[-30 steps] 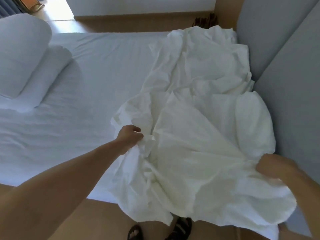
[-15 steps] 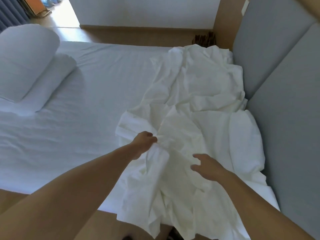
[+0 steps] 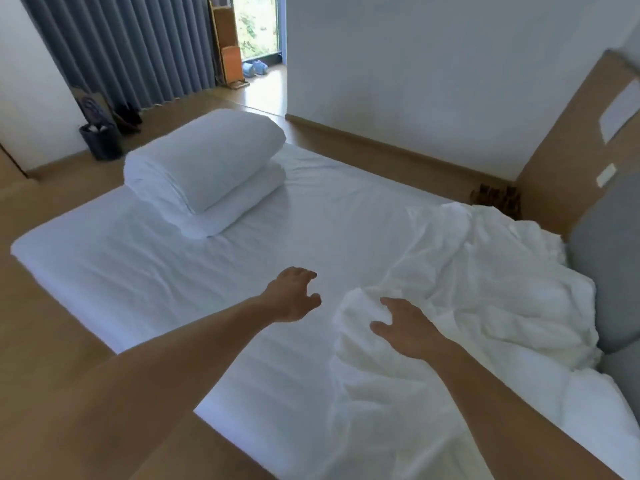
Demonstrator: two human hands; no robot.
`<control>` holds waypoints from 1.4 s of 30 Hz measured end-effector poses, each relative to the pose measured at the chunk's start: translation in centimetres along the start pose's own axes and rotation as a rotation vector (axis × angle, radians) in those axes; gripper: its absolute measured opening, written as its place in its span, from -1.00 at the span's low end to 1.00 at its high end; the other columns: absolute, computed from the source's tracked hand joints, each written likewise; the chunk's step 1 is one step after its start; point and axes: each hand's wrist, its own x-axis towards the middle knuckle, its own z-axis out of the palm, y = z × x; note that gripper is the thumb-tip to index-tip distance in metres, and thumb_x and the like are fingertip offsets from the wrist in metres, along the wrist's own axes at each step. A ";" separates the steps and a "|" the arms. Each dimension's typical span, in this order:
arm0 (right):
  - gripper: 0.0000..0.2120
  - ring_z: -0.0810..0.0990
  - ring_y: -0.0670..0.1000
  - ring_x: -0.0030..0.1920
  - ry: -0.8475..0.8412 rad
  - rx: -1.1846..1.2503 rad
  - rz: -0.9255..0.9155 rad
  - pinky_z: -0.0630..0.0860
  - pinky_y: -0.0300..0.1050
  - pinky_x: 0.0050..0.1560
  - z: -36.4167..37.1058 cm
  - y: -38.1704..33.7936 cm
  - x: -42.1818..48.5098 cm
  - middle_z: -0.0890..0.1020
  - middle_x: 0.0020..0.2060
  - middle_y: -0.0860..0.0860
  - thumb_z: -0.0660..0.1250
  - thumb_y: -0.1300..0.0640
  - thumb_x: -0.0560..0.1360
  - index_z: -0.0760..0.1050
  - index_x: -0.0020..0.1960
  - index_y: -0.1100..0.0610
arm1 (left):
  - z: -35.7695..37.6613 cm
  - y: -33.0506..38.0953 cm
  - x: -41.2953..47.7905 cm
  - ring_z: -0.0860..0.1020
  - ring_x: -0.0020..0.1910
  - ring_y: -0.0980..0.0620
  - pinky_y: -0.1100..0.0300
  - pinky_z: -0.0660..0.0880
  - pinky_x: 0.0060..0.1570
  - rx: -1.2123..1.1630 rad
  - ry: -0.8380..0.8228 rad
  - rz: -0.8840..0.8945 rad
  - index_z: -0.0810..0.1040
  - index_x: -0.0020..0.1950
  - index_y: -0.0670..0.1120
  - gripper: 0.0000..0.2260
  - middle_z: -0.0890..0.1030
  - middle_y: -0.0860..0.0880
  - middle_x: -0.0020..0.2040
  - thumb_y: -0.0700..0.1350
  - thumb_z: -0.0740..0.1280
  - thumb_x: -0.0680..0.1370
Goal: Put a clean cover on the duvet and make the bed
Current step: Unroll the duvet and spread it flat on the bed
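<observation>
A low bed [image 3: 166, 268] with a smooth white sheet stands on a wooden floor [image 3: 45, 317]. A grey padded headboard [image 3: 611, 268] runs along its right side, with a wooden panel [image 3: 568, 161] behind it. Beyond the bed are a pale wall [image 3: 415, 64], grey curtains [image 3: 121, 46], a dark bin [image 3: 100, 142] and a bright window [image 3: 258, 26] with blue slippers [image 3: 254, 68] on the floor before it. Folded bedding [image 3: 204, 164], white and in two thick layers, sits on the far left corner of the bed, well apart from both hands.

The cover [image 3: 485, 271] lies crumpled on the right part of the bed, against the headboard. Its long axis runs along the headboard, from the near edge of the bed, where it lies flatter, to the far edge, where it bunches up. One rounded fold bulges out toward the middle of the bed.

The left grip [image 3: 294, 294] hangs over the bare sheet just beside that fold, fingers spread and loosely curled, holding nothing. The right grip [image 3: 407, 327] is at the fold, fingers spread wide, palm down; whether it touches the cloth or hangs just above it I cannot tell. It pinches nothing.
</observation>
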 end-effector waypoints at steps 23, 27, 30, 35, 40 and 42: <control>-0.21 0.22 0.13 0.53 0.027 0.168 -0.241 0.24 0.04 0.46 3.2 -45.7 24.9 0.16 0.58 0.07 0.32 -0.17 0.56 0.03 0.62 0.08 | -34.4 -36.7 2.5 0.08 0.59 -0.05 -0.07 0.15 0.52 0.032 0.277 -0.203 0.12 0.61 -0.05 -0.36 0.13 -0.03 0.61 0.09 0.29 0.61; -0.16 0.24 0.14 0.52 -0.051 0.361 -0.173 0.26 0.04 0.46 4.0 -50.0 31.4 0.19 0.57 0.09 0.33 -0.18 0.55 0.00 0.61 0.13 | -38.6 -39.9 7.3 0.12 0.58 -0.05 -0.04 0.15 0.51 0.061 0.242 -0.258 0.12 0.61 -0.04 -0.37 0.14 -0.02 0.61 0.08 0.29 0.61; -0.13 0.23 0.15 0.53 -0.064 0.446 -0.120 0.25 0.06 0.48 4.4 -53.0 36.1 0.17 0.58 0.10 0.33 -0.21 0.53 -0.03 0.62 0.13 | -41.9 -41.8 11.1 0.12 0.57 -0.03 0.06 0.13 0.50 0.087 0.278 -0.250 0.14 0.60 -0.05 -0.41 0.16 -0.02 0.60 0.07 0.25 0.63; -0.11 0.22 0.16 0.53 -0.032 0.554 0.007 0.21 0.06 0.47 5.3 -56.2 41.8 0.18 0.57 0.12 0.33 -0.22 0.53 -0.04 0.62 0.14 | -43.6 -46.6 18.3 0.11 0.58 -0.01 0.03 0.13 0.52 0.071 0.195 -0.226 0.15 0.60 -0.04 -0.41 0.15 0.00 0.61 0.07 0.26 0.62; -0.01 0.27 0.22 0.50 0.036 0.734 0.240 0.30 0.17 0.45 8.2 -57.2 46.7 0.22 0.54 0.17 0.36 -0.30 0.47 -0.04 0.61 0.18 | -43.6 -52.4 26.0 0.15 0.56 -0.02 0.04 0.20 0.47 0.031 0.078 -0.202 0.16 0.60 -0.04 -0.41 0.16 -0.02 0.60 0.05 0.26 0.62; -0.02 0.35 0.24 0.43 0.108 0.821 0.364 0.36 0.22 0.39 9.9 -57.9 49.2 0.32 0.49 0.18 0.40 -0.32 0.42 0.08 0.58 0.19 | -44.0 -55.6 30.1 0.16 0.56 -0.02 0.04 0.21 0.46 0.041 0.027 -0.151 0.15 0.60 -0.03 -0.41 0.17 -0.01 0.60 0.06 0.26 0.62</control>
